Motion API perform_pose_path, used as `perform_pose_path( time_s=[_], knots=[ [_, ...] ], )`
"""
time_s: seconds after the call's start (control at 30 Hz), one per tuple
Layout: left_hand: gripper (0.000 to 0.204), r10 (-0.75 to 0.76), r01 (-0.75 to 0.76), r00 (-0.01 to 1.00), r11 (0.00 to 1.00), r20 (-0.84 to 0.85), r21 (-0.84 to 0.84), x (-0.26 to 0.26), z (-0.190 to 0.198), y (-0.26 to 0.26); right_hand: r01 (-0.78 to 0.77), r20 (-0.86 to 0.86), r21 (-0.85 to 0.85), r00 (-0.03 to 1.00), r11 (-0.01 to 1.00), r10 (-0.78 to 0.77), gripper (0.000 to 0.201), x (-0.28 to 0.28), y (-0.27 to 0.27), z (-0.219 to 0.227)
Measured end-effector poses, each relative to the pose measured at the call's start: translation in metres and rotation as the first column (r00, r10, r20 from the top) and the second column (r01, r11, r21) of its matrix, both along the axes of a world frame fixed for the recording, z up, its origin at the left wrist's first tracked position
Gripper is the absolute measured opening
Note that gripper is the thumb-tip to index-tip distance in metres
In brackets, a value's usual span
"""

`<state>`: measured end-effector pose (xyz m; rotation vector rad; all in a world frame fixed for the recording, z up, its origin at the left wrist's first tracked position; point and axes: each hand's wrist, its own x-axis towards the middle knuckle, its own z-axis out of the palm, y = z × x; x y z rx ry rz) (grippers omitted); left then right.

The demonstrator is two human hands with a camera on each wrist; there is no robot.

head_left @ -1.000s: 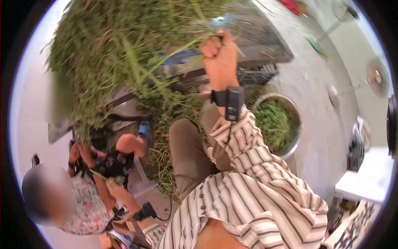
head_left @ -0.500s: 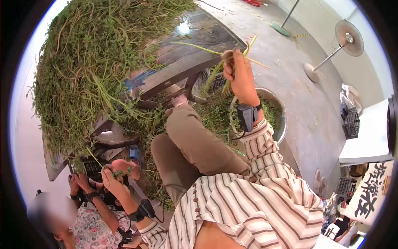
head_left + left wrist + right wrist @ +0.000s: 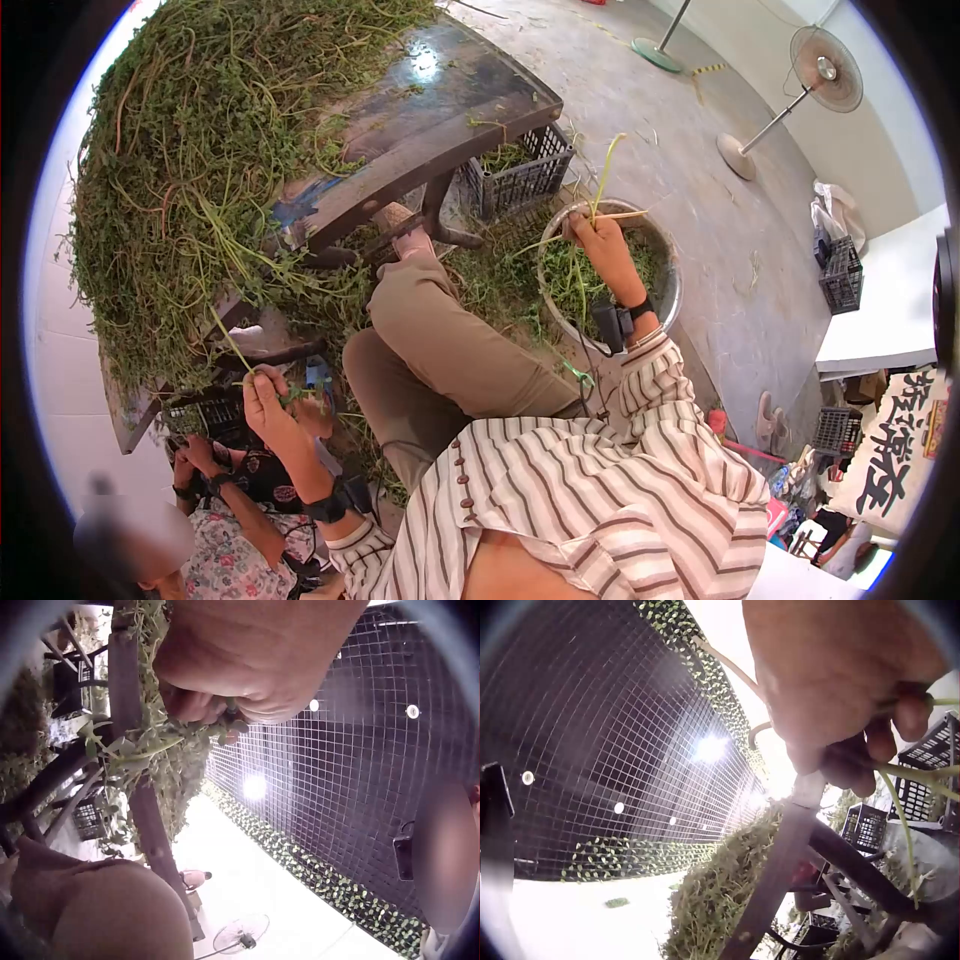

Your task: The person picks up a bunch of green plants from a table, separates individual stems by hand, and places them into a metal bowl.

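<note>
Stems [image 3: 600, 190] stand pinched in my right hand [image 3: 600, 250] over the metal basin [image 3: 668, 300] at two o'clock, while my left hand [image 3: 265, 400] grips a leafy sprig [image 3: 228, 340] at eight o'clock.

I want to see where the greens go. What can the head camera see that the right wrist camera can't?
Only the head view shows the round metal bowl of greens under the right hand, and the left hand pinching a leafy sprig. Only the right wrist view shows a wire mesh ceiling. Both show long green stems gripped in the right hand.
</note>
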<state>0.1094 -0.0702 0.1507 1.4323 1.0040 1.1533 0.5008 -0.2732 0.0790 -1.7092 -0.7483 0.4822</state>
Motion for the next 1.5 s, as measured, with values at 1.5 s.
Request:
perform_pose_path(
  time_s=[1.5],
  knots=[
    [0.014,-0.356,0.859,0.512,0.197,-0.782,0.473,0.213,0.039,-0.016,-0.138,0.539,-0.269,0.799,0.953,0.268,0.013,-0.026,-0.061,0.075]
  ],
)
